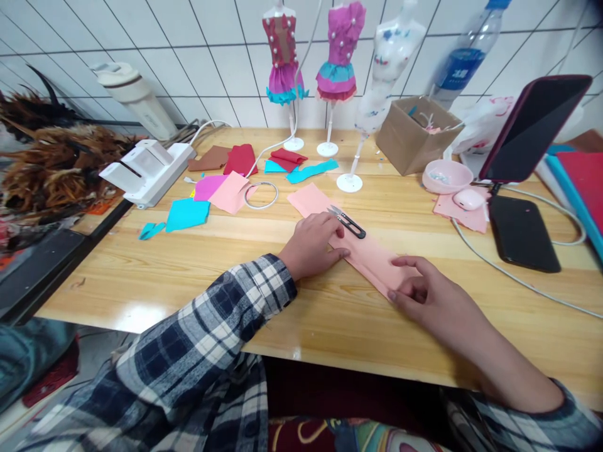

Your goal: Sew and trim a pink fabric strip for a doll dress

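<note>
A long pink felt strip point(372, 254) lies diagonally on the wooden table point(198, 282). My left hand point(311, 246) rests on its middle, fingers curled and pressing the felt down. My right hand point(431, 295) pinches the strip's near end between thumb and fingers. Small black thread snips point(349, 222) lie on the strip just beyond my left hand, touching neither hand.
Felt scraps in pink, red and teal point(214, 188) lie at the left and back. Three doll dress forms point(336, 75), a cardboard box point(414, 135), a pink bowl point(446, 176), a phone on a stand point(532, 125), a black phone point(522, 232) and a white glue-gun stand point(148, 169) ring the work area.
</note>
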Available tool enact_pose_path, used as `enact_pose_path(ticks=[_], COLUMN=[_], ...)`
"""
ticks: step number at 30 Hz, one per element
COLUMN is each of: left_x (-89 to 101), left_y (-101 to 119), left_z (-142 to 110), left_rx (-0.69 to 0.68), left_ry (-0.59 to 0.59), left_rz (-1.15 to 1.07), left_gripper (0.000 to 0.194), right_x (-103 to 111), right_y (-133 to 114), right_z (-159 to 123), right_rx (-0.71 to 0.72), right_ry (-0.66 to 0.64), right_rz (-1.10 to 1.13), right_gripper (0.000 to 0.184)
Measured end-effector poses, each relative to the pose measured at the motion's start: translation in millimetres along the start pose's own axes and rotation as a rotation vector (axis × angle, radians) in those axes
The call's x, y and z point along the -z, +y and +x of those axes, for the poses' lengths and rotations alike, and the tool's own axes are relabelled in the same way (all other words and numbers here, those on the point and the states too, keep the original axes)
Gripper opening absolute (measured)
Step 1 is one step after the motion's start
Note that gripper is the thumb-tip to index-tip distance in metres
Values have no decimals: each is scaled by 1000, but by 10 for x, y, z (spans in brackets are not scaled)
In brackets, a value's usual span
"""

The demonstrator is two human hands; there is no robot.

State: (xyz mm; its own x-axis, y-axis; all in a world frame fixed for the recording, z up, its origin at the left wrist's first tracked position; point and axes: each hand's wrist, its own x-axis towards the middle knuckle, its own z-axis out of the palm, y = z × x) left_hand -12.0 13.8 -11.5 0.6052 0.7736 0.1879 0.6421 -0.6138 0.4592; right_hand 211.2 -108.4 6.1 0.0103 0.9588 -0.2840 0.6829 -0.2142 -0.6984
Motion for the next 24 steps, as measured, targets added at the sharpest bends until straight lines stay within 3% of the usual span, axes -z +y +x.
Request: enact_pose_path(ticks=[6, 11, 24], left_x=[57, 54, 1], left_y=[77, 130, 216], left_z=[-80, -122, -104], left_rx=[-65, -176, -36], left_ry=[63, -58, -69], left_rz=[-17, -69, 8], left_gripper=[21, 17, 25], right_x=[12, 5, -11], right_y=[1, -10, -79], right_z=[28, 19, 17], right_rx=[20, 10, -44], right_ry=[14, 30, 84], right_rz=[-26, -91, -253], right_gripper=[40, 37, 31])
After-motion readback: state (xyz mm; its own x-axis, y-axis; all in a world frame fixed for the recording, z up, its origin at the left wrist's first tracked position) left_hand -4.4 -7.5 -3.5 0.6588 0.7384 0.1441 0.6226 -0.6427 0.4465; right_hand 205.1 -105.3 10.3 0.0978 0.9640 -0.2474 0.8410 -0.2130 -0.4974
